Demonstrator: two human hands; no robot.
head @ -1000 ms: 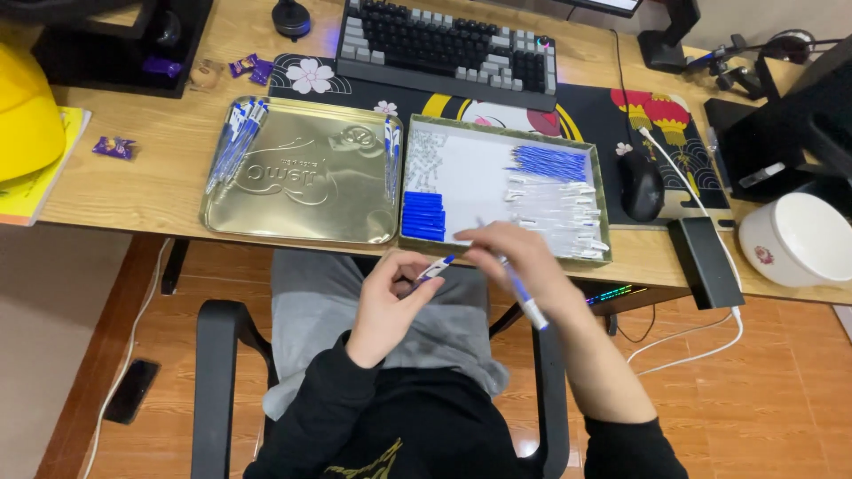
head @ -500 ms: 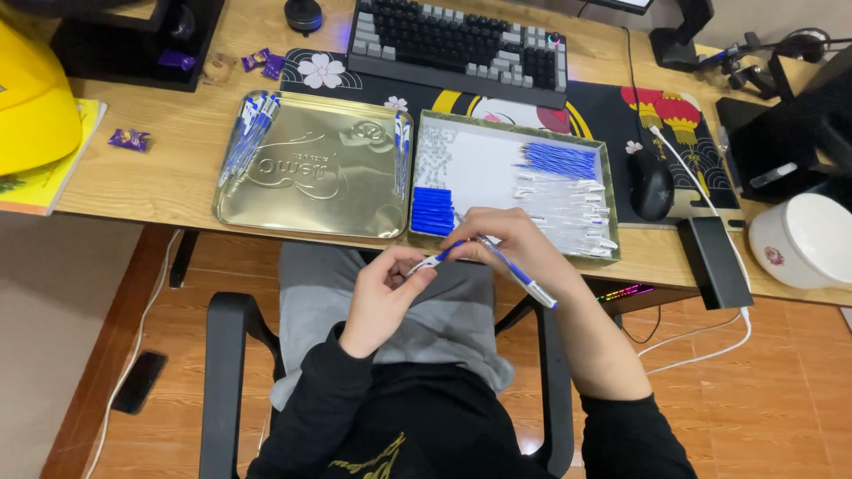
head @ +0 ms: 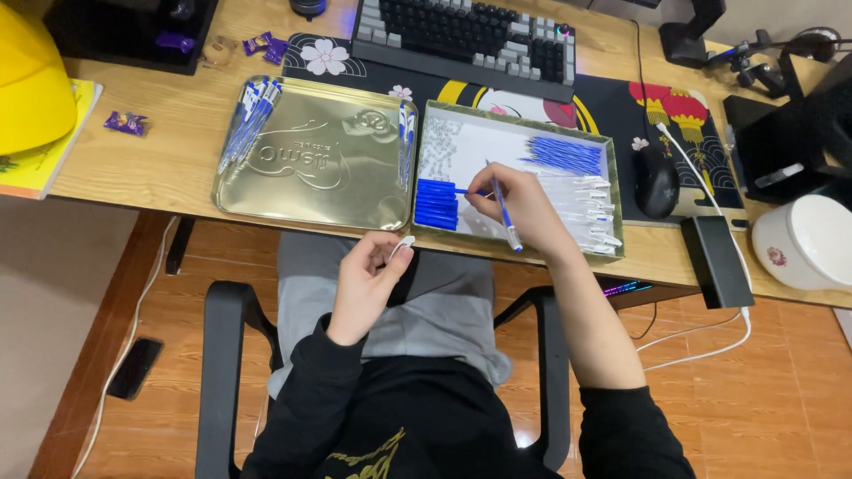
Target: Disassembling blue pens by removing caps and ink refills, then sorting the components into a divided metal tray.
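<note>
Hands grip parts: right hand (head: pixel 524 206) a blue pen (head: pixel 502 209) over the tray (head: pixel 609 197), left hand (head: pixel 371 277) a white cap (head: pixel 404 242).

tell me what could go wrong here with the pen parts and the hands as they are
1. The right hand holds a pen while reaching for the blue caps in the white tray; the pen's end might sweep the clear barrels out of order.
2. The left hand pinches a small white piece over the lap, off the desk; if it slips, it likely drops to the floor.
</note>
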